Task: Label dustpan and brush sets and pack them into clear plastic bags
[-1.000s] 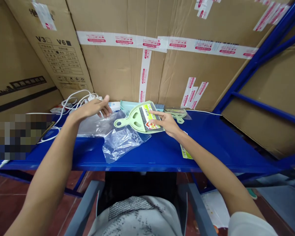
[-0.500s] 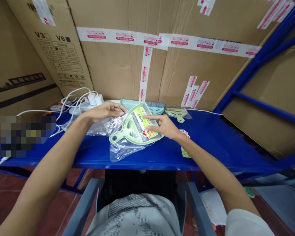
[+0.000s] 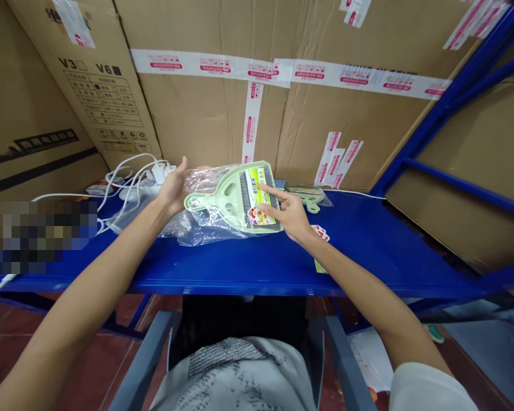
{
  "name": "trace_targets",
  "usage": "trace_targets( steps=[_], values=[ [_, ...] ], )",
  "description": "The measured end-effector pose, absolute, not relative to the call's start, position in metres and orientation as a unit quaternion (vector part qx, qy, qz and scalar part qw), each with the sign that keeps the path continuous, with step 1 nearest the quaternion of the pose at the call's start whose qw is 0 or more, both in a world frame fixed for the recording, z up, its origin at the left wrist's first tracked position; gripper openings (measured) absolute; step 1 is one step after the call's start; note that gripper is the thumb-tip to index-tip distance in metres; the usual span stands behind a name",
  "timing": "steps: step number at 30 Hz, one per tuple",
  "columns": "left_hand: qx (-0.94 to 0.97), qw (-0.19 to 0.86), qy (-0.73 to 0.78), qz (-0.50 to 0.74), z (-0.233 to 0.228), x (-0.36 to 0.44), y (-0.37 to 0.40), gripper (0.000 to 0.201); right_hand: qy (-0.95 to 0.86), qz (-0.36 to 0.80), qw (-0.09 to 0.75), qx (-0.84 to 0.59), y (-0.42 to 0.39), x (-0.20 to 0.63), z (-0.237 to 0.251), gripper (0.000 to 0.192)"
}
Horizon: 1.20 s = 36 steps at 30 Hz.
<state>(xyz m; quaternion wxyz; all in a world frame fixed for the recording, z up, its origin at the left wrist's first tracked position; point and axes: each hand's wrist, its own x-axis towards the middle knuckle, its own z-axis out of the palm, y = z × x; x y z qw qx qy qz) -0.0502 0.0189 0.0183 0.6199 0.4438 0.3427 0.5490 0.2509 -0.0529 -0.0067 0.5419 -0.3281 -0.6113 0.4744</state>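
Observation:
My right hand (image 3: 288, 214) holds a light green mini dustpan (image 3: 227, 200) with a brush and a yellow-green label tucked in it, tilted up above the blue shelf (image 3: 368, 251). My left hand (image 3: 174, 185) grips a clear plastic bag (image 3: 201, 228) just behind the dustpan's handle, and the bag hangs down under the dustpan onto the shelf.
White cables and chargers (image 3: 132, 174) lie at the back left of the shelf. Another bagged green dustpan (image 3: 310, 197) and a printed card (image 3: 321, 234) lie to the right of my hand. Taped cardboard boxes (image 3: 248, 91) wall the back; blue rack posts (image 3: 445, 97) rise at right.
The dustpan has been lifted off the shelf and tilted up. My left hand went from open above the bag to gripping it and raised it behind the dustpan.

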Motion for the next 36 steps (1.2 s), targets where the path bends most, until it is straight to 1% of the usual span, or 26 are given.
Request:
trace_targets(
  steps=[2,3,4,5,8,9,12,15,21,26,28,30,34,36],
  values=[
    [0.445,0.636,0.35,0.524,0.019,-0.047,0.014,0.087,-0.604,0.462,0.562,-0.325,-0.048,0.253,-0.008,0.072],
    [0.454,0.645,0.347,0.508,0.019,-0.046,0.011,0.091,-0.601,0.454,0.573,-0.324,-0.046,0.254,-0.008,0.073],
    [0.466,0.649,0.342,0.495,0.019,-0.045,0.009,0.09,-0.599,0.441,0.585,-0.324,-0.044,0.256,-0.009,0.072],
    [0.479,0.649,0.335,0.487,0.017,-0.044,0.007,0.083,-0.6,0.427,0.594,-0.324,-0.042,0.257,-0.009,0.071],
    [0.505,0.631,0.326,0.491,0.01,-0.036,0.003,0.043,-0.617,0.401,0.595,-0.322,-0.037,0.263,-0.008,0.068],
    [0.506,0.627,0.328,0.494,0.007,-0.033,0.002,0.035,-0.626,0.396,0.59,-0.323,-0.036,0.265,-0.008,0.067],
    [0.494,0.633,0.334,0.493,-0.003,-0.021,0.002,0.024,-0.649,0.375,0.566,-0.344,-0.033,0.269,-0.008,0.065],
    [0.495,0.639,0.328,0.489,-0.01,-0.015,0.003,0.026,-0.662,0.353,0.545,-0.374,-0.029,0.272,-0.009,0.061],
    [0.488,0.637,0.338,0.492,-0.013,-0.012,0.002,0.028,-0.677,0.35,0.527,-0.376,-0.019,0.278,-0.012,0.059],
    [0.488,0.652,0.322,0.483,-0.016,-0.013,0.006,0.034,-0.683,0.379,0.511,-0.359,-0.023,0.278,-0.008,0.049],
    [0.484,0.654,0.323,0.483,-0.017,-0.014,0.009,0.033,-0.687,0.387,0.507,-0.35,-0.024,0.277,-0.006,0.046],
    [0.48,0.654,0.327,0.485,-0.018,-0.015,0.01,0.031,-0.68,0.383,0.518,-0.352,-0.024,0.278,-0.004,0.048],
    [0.482,0.652,0.324,0.488,-0.015,-0.015,0.007,0.029,-0.575,0.346,0.598,-0.439,-0.017,0.283,0.001,0.055],
    [0.487,0.646,0.326,0.49,-0.013,-0.014,0.004,0.029,-0.512,0.415,0.593,-0.462,-0.014,0.285,0.002,0.055]
  ],
)
